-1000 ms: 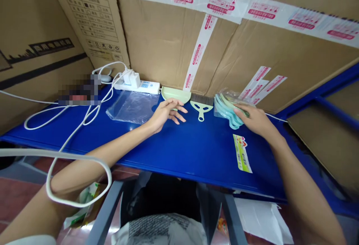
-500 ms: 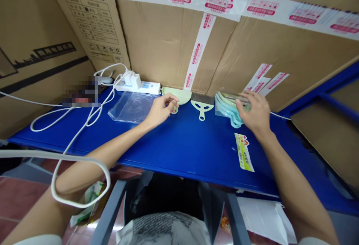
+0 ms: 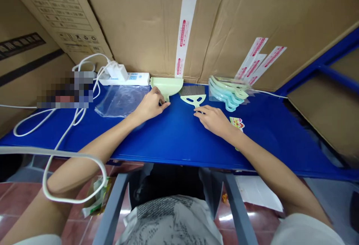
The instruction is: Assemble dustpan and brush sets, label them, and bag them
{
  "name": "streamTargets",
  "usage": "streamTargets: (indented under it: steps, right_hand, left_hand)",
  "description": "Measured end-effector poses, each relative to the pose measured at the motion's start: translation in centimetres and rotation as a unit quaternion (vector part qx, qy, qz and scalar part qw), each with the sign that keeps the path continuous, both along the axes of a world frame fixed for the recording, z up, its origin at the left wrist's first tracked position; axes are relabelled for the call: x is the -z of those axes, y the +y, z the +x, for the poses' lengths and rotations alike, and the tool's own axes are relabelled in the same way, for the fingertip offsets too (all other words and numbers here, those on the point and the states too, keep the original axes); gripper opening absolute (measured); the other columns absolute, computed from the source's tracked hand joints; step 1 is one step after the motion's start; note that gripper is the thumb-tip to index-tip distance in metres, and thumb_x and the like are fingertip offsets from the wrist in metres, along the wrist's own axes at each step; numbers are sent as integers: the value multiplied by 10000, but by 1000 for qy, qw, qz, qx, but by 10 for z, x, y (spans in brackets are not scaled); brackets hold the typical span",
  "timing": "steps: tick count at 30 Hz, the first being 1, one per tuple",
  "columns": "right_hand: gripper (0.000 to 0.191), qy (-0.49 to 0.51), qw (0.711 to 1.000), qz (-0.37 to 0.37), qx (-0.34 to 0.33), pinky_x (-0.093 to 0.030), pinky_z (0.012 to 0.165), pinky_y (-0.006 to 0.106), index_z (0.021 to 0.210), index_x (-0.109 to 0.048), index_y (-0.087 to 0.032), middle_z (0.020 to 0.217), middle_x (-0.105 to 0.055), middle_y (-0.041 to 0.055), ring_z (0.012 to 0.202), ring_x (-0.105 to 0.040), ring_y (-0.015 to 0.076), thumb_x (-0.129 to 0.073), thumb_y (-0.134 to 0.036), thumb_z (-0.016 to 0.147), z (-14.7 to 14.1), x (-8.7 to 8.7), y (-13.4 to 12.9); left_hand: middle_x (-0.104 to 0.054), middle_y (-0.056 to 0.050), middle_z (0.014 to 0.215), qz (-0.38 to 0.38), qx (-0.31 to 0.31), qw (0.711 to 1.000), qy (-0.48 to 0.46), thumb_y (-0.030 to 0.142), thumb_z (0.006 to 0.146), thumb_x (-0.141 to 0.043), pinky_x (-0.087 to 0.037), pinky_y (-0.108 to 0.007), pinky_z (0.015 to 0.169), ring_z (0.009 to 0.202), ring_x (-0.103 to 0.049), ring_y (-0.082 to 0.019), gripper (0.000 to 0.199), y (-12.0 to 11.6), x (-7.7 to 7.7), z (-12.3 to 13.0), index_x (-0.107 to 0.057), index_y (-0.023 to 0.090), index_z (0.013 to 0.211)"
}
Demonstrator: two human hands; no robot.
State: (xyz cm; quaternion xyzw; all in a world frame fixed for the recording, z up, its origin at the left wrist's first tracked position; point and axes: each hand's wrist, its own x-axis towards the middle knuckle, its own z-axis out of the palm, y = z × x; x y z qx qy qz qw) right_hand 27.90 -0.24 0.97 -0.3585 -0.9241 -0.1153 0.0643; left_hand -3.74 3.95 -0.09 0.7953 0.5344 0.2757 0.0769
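Note:
A pale green dustpan (image 3: 167, 84) lies against the cardboard at the back of the blue table. My left hand (image 3: 151, 104) is at its handle, fingers curled in a pinch that covers the handle's end. Just right of it is a matching small brush (image 3: 193, 98) with dark bristles pointing to the back. My right hand (image 3: 214, 120) has its fingertips closed on the end of the brush's handle, which they hide. Farther right, a clear bag holds green and blue brush or dustpan pieces (image 3: 228, 92). A colourful label card (image 3: 237, 123) lies partly under my right forearm.
A flat clear plastic bag (image 3: 120, 101) lies left of my left hand. Behind it are a white power strip (image 3: 138, 78) with plugs and looping white cables (image 3: 75, 153). Cardboard (image 3: 146, 32) walls the back and left. A blue metal frame (image 3: 322, 67) stands right.
My right hand has left the bagged pieces and moved left to the brush's handle. My left hand stays by the dustpan's handle. The view has tipped downward.

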Motion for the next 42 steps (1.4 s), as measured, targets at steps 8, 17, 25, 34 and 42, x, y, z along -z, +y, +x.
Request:
streamTargets:
  steps: [8,17,25,34,42]
  right_hand:
    - [290,238,955,142,110,-601,792,436,1027,-783,-269,1149,-770,112,985,-743,285,-502,-207,1066,13,-29,-4]
    - [132,662,727,28,180,-668,600,405,946,-593,-293,883,-644,35,723,-768,247,-694,-324,868,46,-50,12]
    - [182,681,692,-203,126,-717,617,354,942,-724,-238,894,-726,2,618,-766,172,-779,-281,774,35,-38,14]
    - [411,659,669,-335,79,-718,929,484,1075,-765,-251,1040,-816,36,832,-824,224,-951,-469,781,26,-35,6]
    - [549,662,670,-332,53,-651,1074,491,1202,-796,-266,1202,-819,53,1050,-788,248,-996,-487,741,10,-19,1]
  left_hand:
    - [-680,-119,863,7,32,998,-56,473,927,-735,-584,-489,998,975,-720,-318,452,0,0,4,-678,228,551]
    - [-741,-162,1291,-37,40,997,-56,214,748,-738,-619,-409,891,1040,-770,-303,573,-5,-11,-3,-638,164,1309]
    - [-770,-130,1209,-83,131,985,-69,154,657,-684,-583,-397,920,1036,-758,-278,551,1,-23,-14,-625,180,1204]
    - [-730,-70,1056,-61,135,985,-91,148,629,-646,-568,-372,898,959,-714,-245,382,-7,-20,0,-583,207,1002]
    - [-702,-53,999,-71,166,976,-120,182,622,-634,-533,-368,849,920,-685,-239,359,-13,-20,9,-575,216,975]
